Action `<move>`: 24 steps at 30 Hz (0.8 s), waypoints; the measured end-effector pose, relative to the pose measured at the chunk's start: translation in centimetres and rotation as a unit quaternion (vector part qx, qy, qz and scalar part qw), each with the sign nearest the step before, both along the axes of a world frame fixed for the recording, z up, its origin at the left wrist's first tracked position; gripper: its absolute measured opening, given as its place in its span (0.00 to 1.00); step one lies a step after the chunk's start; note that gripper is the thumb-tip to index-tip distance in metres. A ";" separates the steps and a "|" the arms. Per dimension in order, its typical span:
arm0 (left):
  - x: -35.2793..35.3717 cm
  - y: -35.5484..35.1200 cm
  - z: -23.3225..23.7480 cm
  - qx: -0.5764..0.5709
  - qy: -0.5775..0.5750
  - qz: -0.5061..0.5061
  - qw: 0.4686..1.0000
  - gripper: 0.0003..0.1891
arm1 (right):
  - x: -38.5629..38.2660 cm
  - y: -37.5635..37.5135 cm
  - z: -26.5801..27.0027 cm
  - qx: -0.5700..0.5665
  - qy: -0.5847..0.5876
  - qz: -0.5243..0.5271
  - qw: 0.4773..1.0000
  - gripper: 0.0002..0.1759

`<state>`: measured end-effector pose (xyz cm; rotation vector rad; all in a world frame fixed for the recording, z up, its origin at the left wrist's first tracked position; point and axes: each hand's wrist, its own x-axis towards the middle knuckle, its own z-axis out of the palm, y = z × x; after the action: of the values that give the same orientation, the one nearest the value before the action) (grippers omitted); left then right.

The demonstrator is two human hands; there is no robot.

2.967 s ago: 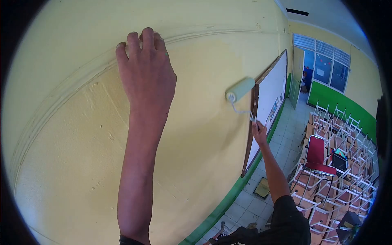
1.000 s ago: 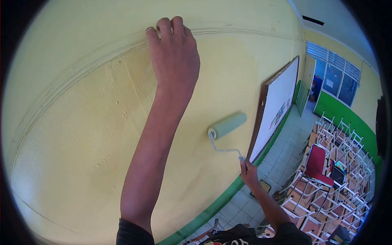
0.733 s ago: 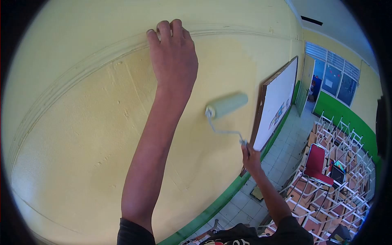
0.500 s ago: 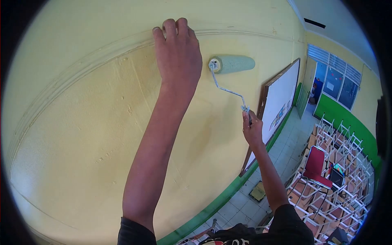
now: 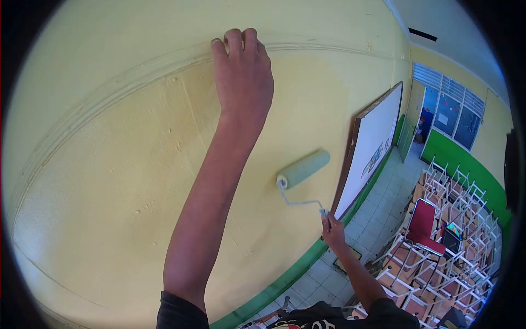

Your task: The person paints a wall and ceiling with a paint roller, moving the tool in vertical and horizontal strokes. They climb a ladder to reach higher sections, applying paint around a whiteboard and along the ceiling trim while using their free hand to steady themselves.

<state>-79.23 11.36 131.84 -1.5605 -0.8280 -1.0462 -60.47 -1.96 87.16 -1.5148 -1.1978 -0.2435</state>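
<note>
My right hand (image 5: 333, 231) is wrapped round the handle of a paint roller (image 5: 304, 170). The roller's pale green sleeve is tilted, its right end higher, against the yellow wall (image 5: 131, 170); a bent wire frame (image 5: 298, 203) joins it to the handle. Higher up and to the left, my left hand (image 5: 244, 77) reaches up with its fingers bent and hooked over the ledge (image 5: 170, 64) that runs along the wall. The fingertips are partly hidden there. Small bumps and peeled spots mark the wall below the ledge.
A framed whiteboard (image 5: 372, 148) hangs on the wall right of the roller. Stacked desks and chairs (image 5: 455, 241) crowd the tiled floor, with a red chair (image 5: 422, 222) among them. An open door (image 5: 413, 118) stands at the back, beside windows.
The paint roller has moved down the wall with my right hand and turned from nearly level to tilted. My left hand stays at the ledge, shifting slightly in view.
</note>
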 end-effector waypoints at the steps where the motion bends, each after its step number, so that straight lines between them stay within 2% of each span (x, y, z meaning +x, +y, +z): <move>1: -0.1 0.0 0.0 -0.001 0.003 0.004 1.000 0.21 | 0.6 1.0 1.6 -0.006 -0.015 -0.017 1.000 0.12; 2: -0.1 0.0 0.0 -0.002 0.007 0.007 1.000 0.22 | 1.2 2.0 3.5 -0.011 -0.029 -0.033 0.999 0.13; 5: -0.2 -0.2 0.1 -0.020 0.010 0.011 1.000 0.22 | 2.8 5.7 10.0 0.093 -0.071 -0.054 0.992 0.13; 8: -0.3 -0.4 0.2 -0.034 0.014 0.014 0.999 0.23 | 4.2 7.4 17.0 0.122 -0.092 -0.065 0.986 0.14; 12: -0.4 -0.4 0.2 -0.044 0.016 0.010 0.999 0.23 | 6.6 9.0 21.5 0.132 -0.102 -0.073 0.983 0.15; 15: -0.5 0.0 0.1 -0.026 0.010 -0.010 1.000 0.23 | 7.6 9.5 21.0 0.159 -0.102 -0.064 0.980 0.15; 17: -0.7 0.5 0.0 -0.006 0.001 -0.051 0.999 0.23 | 8.2 10.0 17.6 0.171 -0.087 -0.054 0.980 0.14; 19: -0.9 0.7 0.1 -0.006 -0.001 -0.072 0.997 0.24 | 8.6 10.1 13.2 0.150 -0.088 -0.093 0.980 0.14; 20: -1.0 0.8 0.0 -0.011 -0.001 -0.087 0.996 0.24 | 8.7 10.0 11.2 0.139 -0.045 -0.075 0.986 0.14; 21: -1.0 0.8 -0.1 -0.010 -0.002 -0.091 0.996 0.24 | 9.4 10.1 9.0 0.125 -0.056 -0.089 0.987 0.14; 24: -0.9 1.0 -0.1 0.009 -0.001 -0.096 0.995 0.24 | 9.8 10.6 8.8 0.130 -0.040 -0.088 0.987 0.14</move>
<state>-80.11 12.32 131.69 -1.6488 -0.6774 -1.1894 -50.70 8.67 95.94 -1.3907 -1.0498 -0.5611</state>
